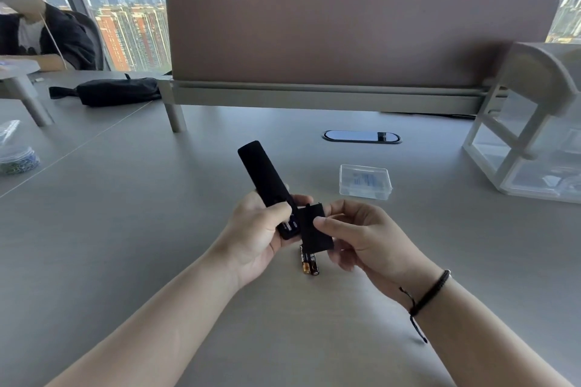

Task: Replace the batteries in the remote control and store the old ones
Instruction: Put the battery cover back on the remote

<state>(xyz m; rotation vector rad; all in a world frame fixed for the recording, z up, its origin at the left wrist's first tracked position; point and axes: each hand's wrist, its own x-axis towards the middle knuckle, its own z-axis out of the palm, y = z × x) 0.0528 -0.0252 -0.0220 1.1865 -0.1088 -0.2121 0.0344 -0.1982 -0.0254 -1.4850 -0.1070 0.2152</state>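
Observation:
My left hand (254, 229) grips a slim black remote control (262, 174) near its lower end, back side up, tilted away to the left. Its battery bay (290, 225) is uncovered, and batteries show inside. My right hand (361, 236) pinches the detached black battery cover (314, 231) just right of the bay. Two loose batteries (309, 264), black and gold, lie side by side on the grey table (157, 198) directly below the cover. A small clear lidded plastic box (365, 181) sits on the table beyond my right hand.
A tan desk divider (358, 34) stands at the back, with a cable port (361, 136) in front of it. A white clear-drawer organiser (534, 148) is at right. A black pouch (116, 92) and a clear tub (17, 154) are at left. A seated person (41, 31) is far left.

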